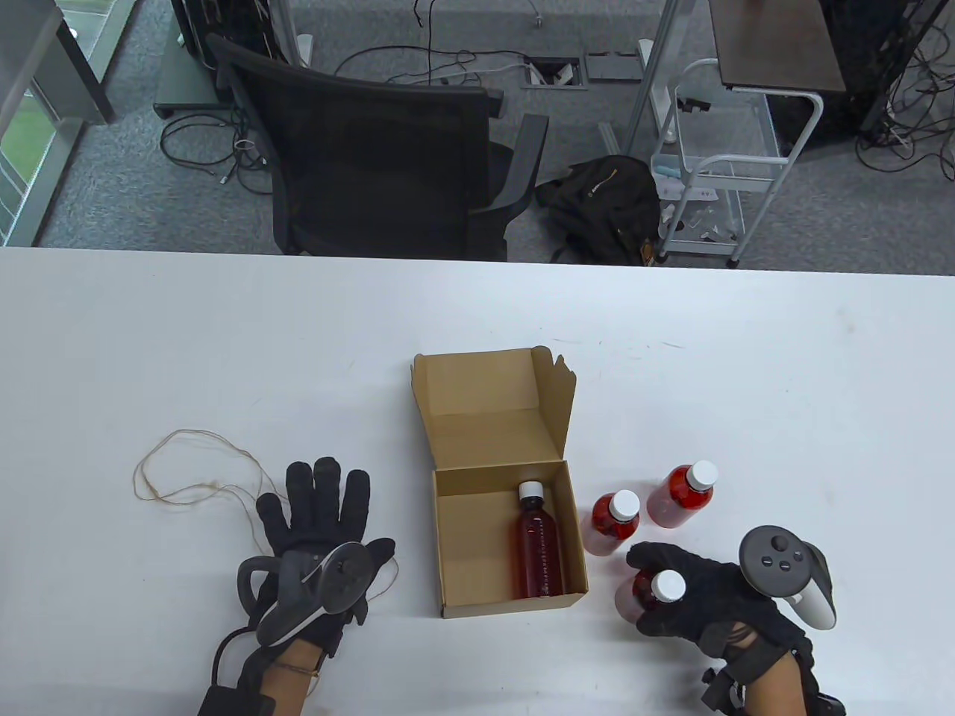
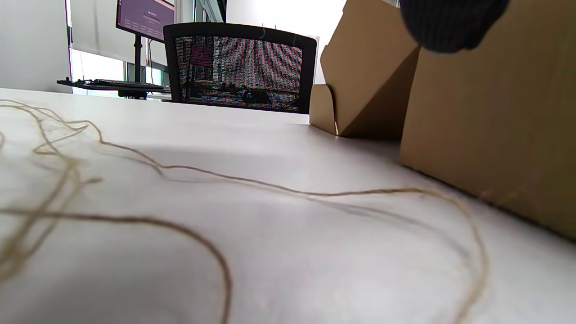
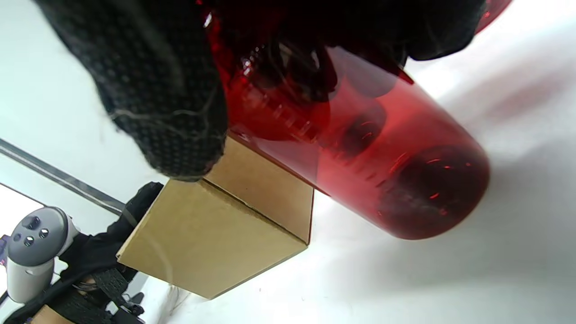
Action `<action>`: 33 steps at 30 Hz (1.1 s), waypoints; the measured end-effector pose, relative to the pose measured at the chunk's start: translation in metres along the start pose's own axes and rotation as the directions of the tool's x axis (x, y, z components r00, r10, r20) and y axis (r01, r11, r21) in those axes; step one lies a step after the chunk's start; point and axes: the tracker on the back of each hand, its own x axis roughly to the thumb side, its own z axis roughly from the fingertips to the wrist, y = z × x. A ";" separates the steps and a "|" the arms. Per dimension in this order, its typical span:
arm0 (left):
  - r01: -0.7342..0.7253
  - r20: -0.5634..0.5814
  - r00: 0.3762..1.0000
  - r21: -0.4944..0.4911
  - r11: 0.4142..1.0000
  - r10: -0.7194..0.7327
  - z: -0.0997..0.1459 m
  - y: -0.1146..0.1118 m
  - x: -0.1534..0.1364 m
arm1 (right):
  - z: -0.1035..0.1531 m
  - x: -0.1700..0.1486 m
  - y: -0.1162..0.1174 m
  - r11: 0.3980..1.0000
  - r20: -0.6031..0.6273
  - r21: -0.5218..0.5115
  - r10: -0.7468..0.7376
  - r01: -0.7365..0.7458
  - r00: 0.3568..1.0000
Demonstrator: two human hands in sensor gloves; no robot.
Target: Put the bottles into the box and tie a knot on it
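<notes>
An open cardboard box sits mid-table with its lid tipped back; one red bottle lies inside along its right wall. Two more white-capped red bottles stand just right of the box. My right hand grips a further red bottle near the table's front, its body filling the right wrist view. My left hand lies flat with fingers spread, left of the box, on thin twine that loops over the table.
A black office chair stands behind the table's far edge, with a backpack and a white cart on the floor beyond. The box wall rises close to my left wrist.
</notes>
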 end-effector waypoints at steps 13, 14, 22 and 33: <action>-0.022 0.003 1.000 0.005 1.000 0.022 -0.001 0.004 0.005 | 0.038 0.133 -0.015 0.892 0.239 -0.360 0.372 -0.274 0.897; -0.020 0.004 1.000 0.005 1.000 0.020 -0.001 0.003 0.005 | 0.036 0.144 -0.013 0.883 0.240 -0.378 0.385 -0.279 0.891; -0.023 0.002 1.000 -0.005 1.000 0.023 -0.002 0.003 0.005 | -0.026 0.203 0.017 0.889 0.190 -0.286 0.419 -0.359 0.888; -0.041 0.014 0.999 0.001 0.999 0.041 -0.001 0.007 0.005 | -0.125 0.185 0.078 0.815 -0.271 -0.046 0.546 -0.577 0.793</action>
